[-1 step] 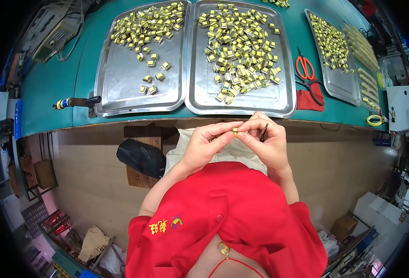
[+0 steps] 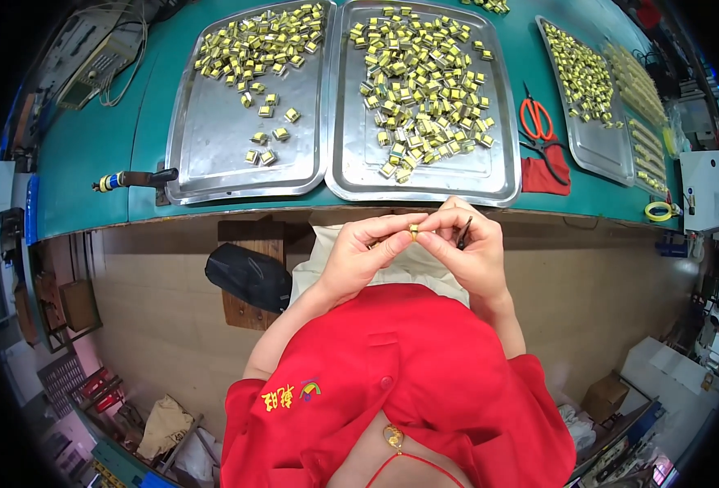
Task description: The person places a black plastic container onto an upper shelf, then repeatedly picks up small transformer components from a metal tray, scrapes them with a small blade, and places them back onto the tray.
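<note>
From here I see the left hand (image 2: 359, 254) and right hand (image 2: 472, 248) pinching one small yellow part (image 2: 414, 228) between them before the green table (image 2: 87, 150), the right also gripping a dark tool (image 2: 464, 233). This piece looks mid-work; similar parts (image 2: 428, 89) fill the middle tray (image 2: 457, 175), fewer the left tray (image 2: 217, 150), and I can't tell which are finished.

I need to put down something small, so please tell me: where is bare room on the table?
Bare green table lies between the instrument and the black-ended bar, left of the left tray; that tray's lower left is bare too. Another patch lies between middle tray and right tray, beyond the orange-handled scissors. Crowded: the middle tray, mostly covered with yellow parts.
</note>
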`<state>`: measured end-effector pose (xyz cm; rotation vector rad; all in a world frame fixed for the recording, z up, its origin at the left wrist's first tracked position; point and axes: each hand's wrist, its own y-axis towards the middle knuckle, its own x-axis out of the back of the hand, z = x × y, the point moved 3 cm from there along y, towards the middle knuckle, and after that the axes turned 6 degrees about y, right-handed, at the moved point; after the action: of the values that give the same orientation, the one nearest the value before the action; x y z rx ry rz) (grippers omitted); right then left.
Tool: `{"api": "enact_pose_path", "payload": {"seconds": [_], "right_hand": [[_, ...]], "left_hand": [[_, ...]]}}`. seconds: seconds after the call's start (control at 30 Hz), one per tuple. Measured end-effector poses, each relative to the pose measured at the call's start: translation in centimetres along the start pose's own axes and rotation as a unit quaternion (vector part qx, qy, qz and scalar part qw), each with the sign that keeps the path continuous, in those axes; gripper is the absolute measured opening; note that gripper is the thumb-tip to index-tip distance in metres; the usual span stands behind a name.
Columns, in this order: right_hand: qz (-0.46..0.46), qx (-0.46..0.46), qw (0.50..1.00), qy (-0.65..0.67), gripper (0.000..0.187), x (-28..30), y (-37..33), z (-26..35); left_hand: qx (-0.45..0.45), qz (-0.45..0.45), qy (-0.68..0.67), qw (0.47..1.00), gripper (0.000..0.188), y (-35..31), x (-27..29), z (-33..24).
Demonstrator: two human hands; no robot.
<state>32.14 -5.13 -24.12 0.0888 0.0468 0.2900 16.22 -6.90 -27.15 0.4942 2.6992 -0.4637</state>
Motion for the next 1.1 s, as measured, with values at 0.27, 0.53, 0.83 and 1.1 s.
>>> {"api": "enact_pose_path", "payload": {"seconds": [0.27, 0.53, 0.83, 1.1], "right_hand": [[-0.051, -0.074, 0.992, 0.085, 0.027, -0.1, -0.1, 0.2], [-0.021, -0.046, 0.997, 0.06, 0.029, -0.3, -0.3, -0.3], [-0.042, -0.053, 0.995, 0.073, 0.033, -0.8, 0.2, -0.3], [-0.097, -0.09, 0.99, 0.046, 0.023, 0.8, -0.7, -0.8]], "left_hand": [[0.015, 0.053, -0.194, 0.979, 0.031, 0.2, 0.0, 0.9], [0.047, 0.008, -0.203, 0.978, 0.034, 0.2, -0.3, 1.2], [0.043, 0.012, -0.233, 0.971, 0.031, 0.4, 0.1, 0.2], [-0.229, -0.207, -0.083, 0.948, 0.033, 1.3, 8.9, -7.4]]}}
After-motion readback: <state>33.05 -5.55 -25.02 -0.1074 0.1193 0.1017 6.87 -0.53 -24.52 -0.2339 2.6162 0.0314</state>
